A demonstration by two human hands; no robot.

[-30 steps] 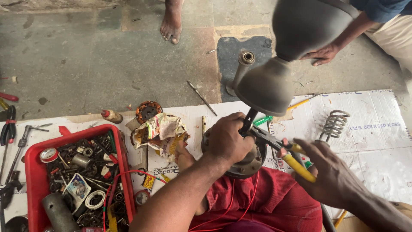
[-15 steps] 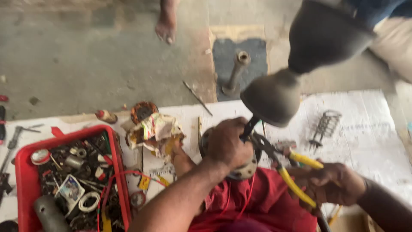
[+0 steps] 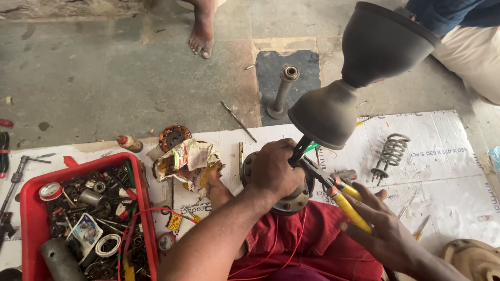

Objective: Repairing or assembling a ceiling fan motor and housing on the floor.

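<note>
far left, the red tray (image 3: 27,229) of screws, bearings & odd bits sits on the white sheet (image 3: 442,156), same spot as before, w/ the crumpled wrapper (image 3: 188,161) and copper-wound coil (image 3: 173,136) just beyond it. centre: the left hand (image 3: 275,169) is closed over the top of the round motor housing (image 3: 291,200), fingers wrapped tight round the dark rod at its middle; the housing rests on red cloth (image 3: 317,239) in the lap, red wires trailing under it. vs 1 s ago the grip looks unchanged. the dark double-cone cover (image 3: 359,78) rides on that rod above the hand, tilted up to the right; its angle has swung about over the last second, some of that prob the head cam moving. right: the right hand (image 3: 388,229) holds yellow-handled pliers (image 3: 344,200), nose touching the rod base beside the left hand. fingers are spread loose w/ handles lying across the palm, where 0.5 s ago they curled closer round them. can't tell if the nose is biting anything. a coil spring (image 3: 390,153) lies near on the sheet; a bystander's bare foot (image 3: 200,36) stands on the floor behind, a seated person's leg far right.
</note>
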